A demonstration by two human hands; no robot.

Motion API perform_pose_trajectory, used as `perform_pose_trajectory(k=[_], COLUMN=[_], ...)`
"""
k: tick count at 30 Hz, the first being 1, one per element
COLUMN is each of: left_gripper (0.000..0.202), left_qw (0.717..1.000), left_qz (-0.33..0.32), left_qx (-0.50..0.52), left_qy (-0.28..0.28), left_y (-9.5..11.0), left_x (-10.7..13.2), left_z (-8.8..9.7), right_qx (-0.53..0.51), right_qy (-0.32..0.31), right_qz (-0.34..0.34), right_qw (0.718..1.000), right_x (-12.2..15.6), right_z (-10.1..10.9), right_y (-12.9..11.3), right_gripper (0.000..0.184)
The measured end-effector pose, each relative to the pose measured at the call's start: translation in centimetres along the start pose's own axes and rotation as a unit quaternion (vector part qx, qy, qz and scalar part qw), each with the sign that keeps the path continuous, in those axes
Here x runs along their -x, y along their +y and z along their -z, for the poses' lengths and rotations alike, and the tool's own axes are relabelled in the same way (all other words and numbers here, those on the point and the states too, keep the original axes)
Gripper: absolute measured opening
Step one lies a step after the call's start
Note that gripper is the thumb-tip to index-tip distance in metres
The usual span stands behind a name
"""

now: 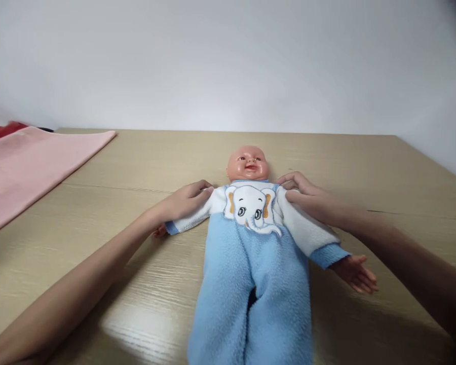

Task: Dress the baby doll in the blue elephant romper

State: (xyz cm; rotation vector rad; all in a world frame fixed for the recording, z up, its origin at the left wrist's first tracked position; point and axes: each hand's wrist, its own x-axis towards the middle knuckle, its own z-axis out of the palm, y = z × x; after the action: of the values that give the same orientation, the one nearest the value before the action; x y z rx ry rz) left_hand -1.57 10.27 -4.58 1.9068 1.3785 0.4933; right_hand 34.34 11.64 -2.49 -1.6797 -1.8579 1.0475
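A baby doll (247,162) lies on its back, head toward the wall. It wears a fleece romper (258,258), light blue below and white above, with an elephant face (250,203) on the chest. At the shoulder on the left side, my left hand (186,198) grips the romper's white sleeve, thumb in front and fingers behind. My right hand (306,195) holds the opposite shoulder the same way, its fingertips partly hidden behind the cloth. The doll's arms spread outward, and one plastic hand (357,274) shows beyond the blue cuff on the right.
A pink cloth (34,167) lies flat on the left of the wooden table (148,157), with a red cloth (3,132) behind it. The table's far edge meets a white wall (228,66).
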Motion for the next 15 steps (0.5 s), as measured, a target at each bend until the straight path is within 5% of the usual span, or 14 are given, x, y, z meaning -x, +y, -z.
perform_pose_trajectory(k=[15], left_gripper=[0.070], left_qw=[0.995], left_qz=[0.061], left_qx=[0.039], left_qy=[-0.062], left_y=[0.9], left_x=[0.3], left_z=[0.2], right_qx=[-0.071], right_qy=[0.056], right_qz=[0.210], right_qw=[0.974], right_x=[-2.8], right_z=[-5.0], right_y=[5.9], right_gripper=[0.036])
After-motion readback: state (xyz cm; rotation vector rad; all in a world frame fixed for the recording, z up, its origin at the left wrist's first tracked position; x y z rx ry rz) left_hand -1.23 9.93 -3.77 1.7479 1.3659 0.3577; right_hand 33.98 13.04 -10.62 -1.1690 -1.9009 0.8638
